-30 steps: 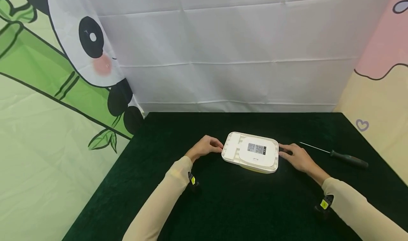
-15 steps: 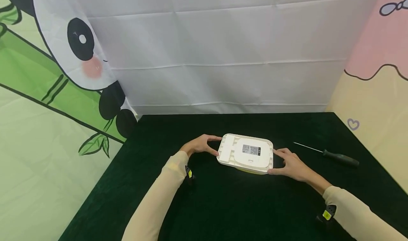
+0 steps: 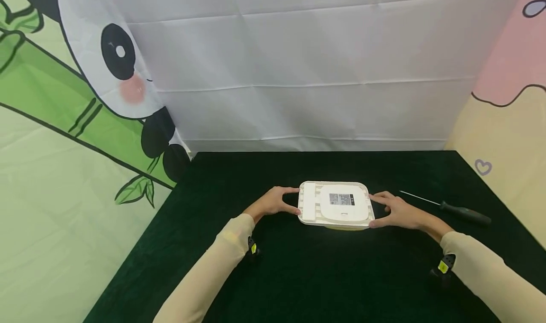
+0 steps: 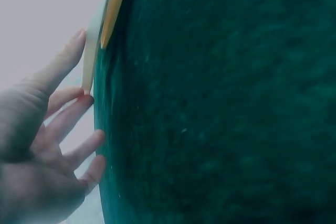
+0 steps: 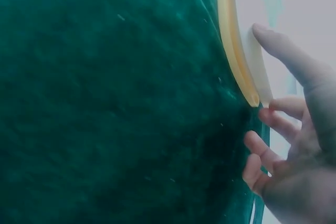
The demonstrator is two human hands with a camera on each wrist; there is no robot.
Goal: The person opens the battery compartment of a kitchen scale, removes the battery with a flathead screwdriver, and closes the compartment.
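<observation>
Turned slightly anticlockwise, the case (image 3: 337, 207) sits squarer on the table (image 3: 324, 275), seemingly better aligned for handling. Head view: left hand (image 3: 271, 202) at nine o'clock, right hand (image 3: 404, 212) at three, spread wide, fingertips touching its ends. Left wrist: case at ten. Right wrist: at two.

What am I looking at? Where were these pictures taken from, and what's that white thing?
There's no robot here, just a person's two bare hands! The wide picture comes from a camera on the person's head, looking forward and down. The two close-up ones come from the wrists, so each shows one hand working. The left hand and right hand hold opposite ends of a flat white plastic thing. It has a gray label facing up and a yellow part underneath. I can't tell exactly what it is. A screwdriver lies on the dark green cloth, near the right hand.
</observation>
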